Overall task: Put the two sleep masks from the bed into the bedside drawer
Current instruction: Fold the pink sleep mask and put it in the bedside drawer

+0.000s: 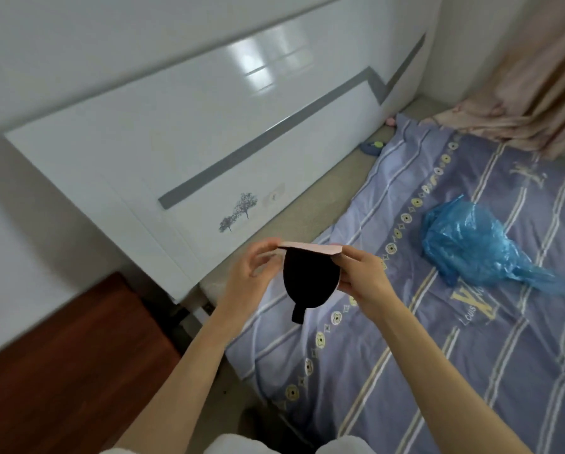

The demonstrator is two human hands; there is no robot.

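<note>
Between hands: sleep masks (pixel 310 276) (black under pink), left grip (pixel 250 278), right grip (pixel 359 273) pinching edges.

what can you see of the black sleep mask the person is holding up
The black sleep mask looks like matte, soft fabric, folded so it hangs as one rounded lobe with a short strap stub at the bottom. A pale pink layer runs along its top edge; whether that is its lining or a second mask cannot be told. It is held in the air above the near edge of the bed, pinched at the top corners by the left hand and the right hand. Nothing else touches it.
</note>
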